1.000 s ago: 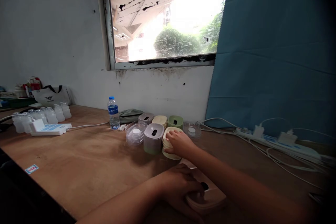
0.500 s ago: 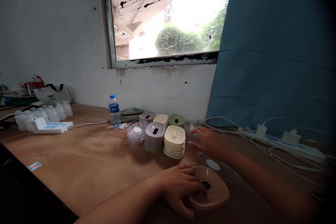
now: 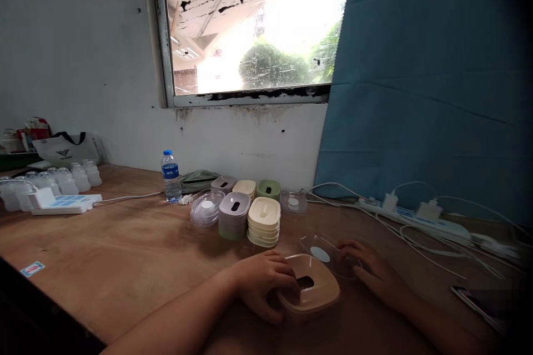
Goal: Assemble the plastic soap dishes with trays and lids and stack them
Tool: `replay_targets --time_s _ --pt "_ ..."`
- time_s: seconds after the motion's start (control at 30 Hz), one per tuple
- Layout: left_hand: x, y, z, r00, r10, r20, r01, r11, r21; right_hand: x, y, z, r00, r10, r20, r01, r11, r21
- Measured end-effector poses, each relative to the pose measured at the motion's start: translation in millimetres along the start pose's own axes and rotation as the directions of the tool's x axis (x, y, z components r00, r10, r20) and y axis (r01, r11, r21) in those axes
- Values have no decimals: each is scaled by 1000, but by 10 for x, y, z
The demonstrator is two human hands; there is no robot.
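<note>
My left hand [image 3: 266,284] is curled over the left edge of a pinkish-beige plastic lid [image 3: 323,288] with a dark oval slot; the thumb is at its near left side. Anything under the lid is hard to make out in the shadow. Just behind it lies a shallow clear plastic dish [image 3: 306,243] with a white oval label [image 3: 320,254]. My right hand [image 3: 368,266] is at the dish's right end, its fingertips over the rim and its thumb apart from the fingers.
Beyond my hands stand stacked cream lids [image 3: 264,219], a lilac container [image 3: 234,216], a green one [image 3: 268,188], clear dishes [image 3: 205,213] and a water bottle [image 3: 170,177]. Cables and a power strip [image 3: 441,226] lie right, near a phone [image 3: 474,305]. Several translucent bottles [image 3: 66,180] stand left.
My right hand has come down and nearer, from beside the cream stack to the clear dish's right end. My left hand stays on the beige lid. The view has shifted slightly right.
</note>
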State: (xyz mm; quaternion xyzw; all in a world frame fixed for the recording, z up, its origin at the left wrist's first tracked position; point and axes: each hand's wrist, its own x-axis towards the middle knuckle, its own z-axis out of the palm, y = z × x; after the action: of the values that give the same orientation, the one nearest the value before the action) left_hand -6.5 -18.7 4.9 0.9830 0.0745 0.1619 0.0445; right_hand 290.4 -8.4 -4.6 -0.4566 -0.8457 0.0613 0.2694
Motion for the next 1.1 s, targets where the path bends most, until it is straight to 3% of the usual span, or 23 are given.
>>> replay_targets --time_s 0.47,0.87,1.1 --pt "47 51 40 997 7 -72 -7 1000 9 -37 13 -75 988 -93 121 71 982 176" --pt "69 68 46 995 16 -100 -9 997 73 -20 14 -8 1000 -8 0 8 994 113" --pt "75 72 58 994 18 -106 -10 997 77 -33 56 25 996 -29 -81 34 998 61"
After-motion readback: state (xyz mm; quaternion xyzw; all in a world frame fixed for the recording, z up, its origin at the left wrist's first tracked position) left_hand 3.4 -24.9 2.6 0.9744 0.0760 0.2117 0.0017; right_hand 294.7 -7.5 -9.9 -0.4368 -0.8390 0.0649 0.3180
